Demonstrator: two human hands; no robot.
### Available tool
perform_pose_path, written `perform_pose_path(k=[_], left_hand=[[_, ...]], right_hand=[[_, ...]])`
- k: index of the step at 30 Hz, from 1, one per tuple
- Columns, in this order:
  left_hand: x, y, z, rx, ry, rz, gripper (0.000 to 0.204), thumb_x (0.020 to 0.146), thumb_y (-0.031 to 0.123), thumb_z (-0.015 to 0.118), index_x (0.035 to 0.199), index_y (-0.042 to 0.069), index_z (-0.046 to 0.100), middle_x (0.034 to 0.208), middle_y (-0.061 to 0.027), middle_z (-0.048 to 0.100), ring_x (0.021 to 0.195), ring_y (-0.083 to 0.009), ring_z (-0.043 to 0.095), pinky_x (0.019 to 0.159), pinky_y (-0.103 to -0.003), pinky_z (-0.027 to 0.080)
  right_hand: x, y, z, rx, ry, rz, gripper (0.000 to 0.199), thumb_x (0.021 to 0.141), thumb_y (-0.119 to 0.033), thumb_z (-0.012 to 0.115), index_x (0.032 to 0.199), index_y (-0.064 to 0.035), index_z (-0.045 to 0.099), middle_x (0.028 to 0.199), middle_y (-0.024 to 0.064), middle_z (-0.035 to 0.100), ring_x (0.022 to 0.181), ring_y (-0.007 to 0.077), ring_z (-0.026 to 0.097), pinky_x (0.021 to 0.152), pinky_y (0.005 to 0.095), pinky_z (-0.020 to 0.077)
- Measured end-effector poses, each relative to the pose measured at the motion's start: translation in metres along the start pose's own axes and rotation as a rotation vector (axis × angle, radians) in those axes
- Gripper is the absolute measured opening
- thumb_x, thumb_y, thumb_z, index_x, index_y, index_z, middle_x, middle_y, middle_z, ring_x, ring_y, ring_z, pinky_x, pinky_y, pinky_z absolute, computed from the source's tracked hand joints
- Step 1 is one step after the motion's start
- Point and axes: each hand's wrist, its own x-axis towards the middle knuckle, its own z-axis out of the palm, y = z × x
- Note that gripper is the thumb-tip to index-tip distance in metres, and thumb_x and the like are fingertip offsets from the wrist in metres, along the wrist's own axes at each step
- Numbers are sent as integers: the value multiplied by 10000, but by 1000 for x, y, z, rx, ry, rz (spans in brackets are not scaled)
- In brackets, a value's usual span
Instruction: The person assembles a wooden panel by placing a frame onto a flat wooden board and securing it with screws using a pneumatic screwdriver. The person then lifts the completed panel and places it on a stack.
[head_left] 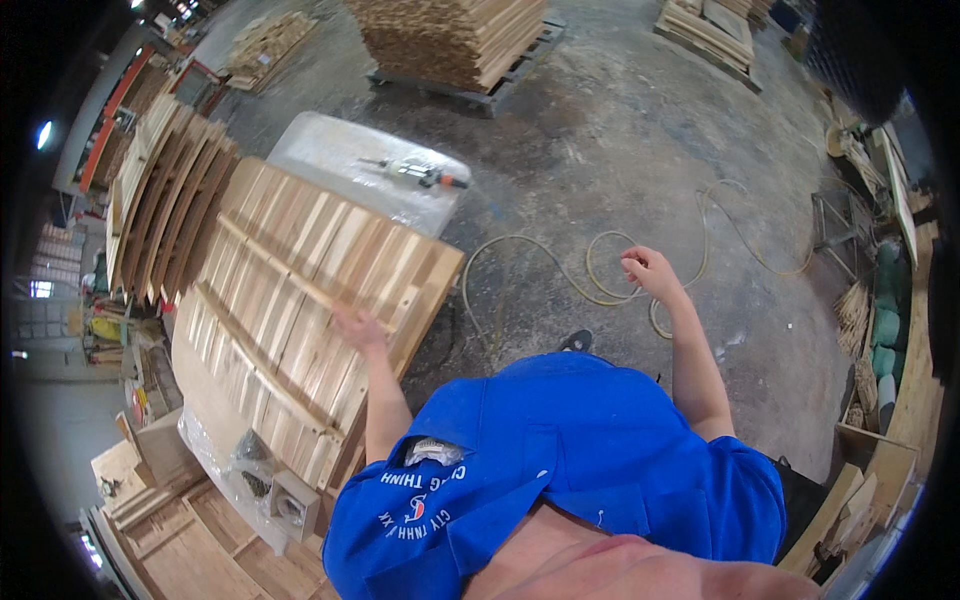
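Beside me on the left lies a large wooden panel (300,270) made of joined pale and brown slats. Two narrow wooden strips run across its face, an upper strip (270,258) and a lower strip (262,358). My left hand (362,330) is slightly blurred, its fingers closed over the near end of the upper strip. Out over the floor on the right, my right hand (648,272) is raised with curled fingers, touching neither panel nor strip. Whatever the curled fingers may hold is too small to name.
Past the panel, a power tool (415,173) rests on a plastic-wrapped slab (320,145). A pale hose (520,238) loops over the floor. Stacked boards (440,45) stand on a pallet ahead; curved wooden panels (165,205) lean at left. A small box (293,505) sits near the panel.
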Motion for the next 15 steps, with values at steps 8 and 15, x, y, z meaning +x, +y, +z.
perform_pose_path(k=[8,15], left_hand=[[-4,51,-7,328,87,-159,550,848,223,444,1308,-51,316,1275,-259,423,1199,-367,401,1001,-437,341],[-1,91,-2,332,59,-492,483,866,305,446,1209,-35,427,1093,-249,552,960,-395,551,834,-456,445]], right_hand=[[17,65,-69,23,26,117,294,780,-237,587,956,-2,614,784,74,625,663,136,590,608,280,469],[76,66,-77,6,-227,126,331,819,-257,569,1037,-8,582,850,64,621,730,144,604,633,289,476]])
